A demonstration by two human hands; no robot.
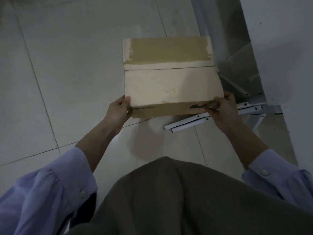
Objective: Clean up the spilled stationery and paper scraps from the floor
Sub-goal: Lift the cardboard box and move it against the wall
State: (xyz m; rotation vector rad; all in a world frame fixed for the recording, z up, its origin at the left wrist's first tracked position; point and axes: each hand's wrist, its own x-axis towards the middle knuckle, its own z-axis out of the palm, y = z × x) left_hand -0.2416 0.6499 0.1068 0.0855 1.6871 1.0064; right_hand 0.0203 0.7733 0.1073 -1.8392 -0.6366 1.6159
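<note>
Right, head view only, and the light is dim.

- Both hands hold a cardboard box (171, 78). Its flaps are down, a torn brown strip runs across the far flap, and there is printing on the near wall.
- Left hand (118, 111) grips the near left corner, thumb on the top face and fingers curled against the side.
- Right hand (221, 111) grips the near right corner the same way, thumb on the top edge and fingers curled onto the near wall.
- The box looks lifted off the tiled floor (67, 73), since a shadow sits on the tiles below its near edge. I can't confirm clearance at the far edge.
- White metal rails (203, 118) lie on the floor just under the right hand, running right toward a grey metal frame (240, 73).
- No stationery or paper scraps show anywhere in view, so I can't tell where they are. Only the box is visible, centred ahead of the person.

My read on the step is that the box is being handled as the collection container, and pickup hasn't visibly started.

The next move calls for:
- setting the box flat on bare tile, left of the rails so it doesn't rock on them;
- freeing a hand and lifting the flaps;
- looking around to find the spill before reaching for anything.
</note>
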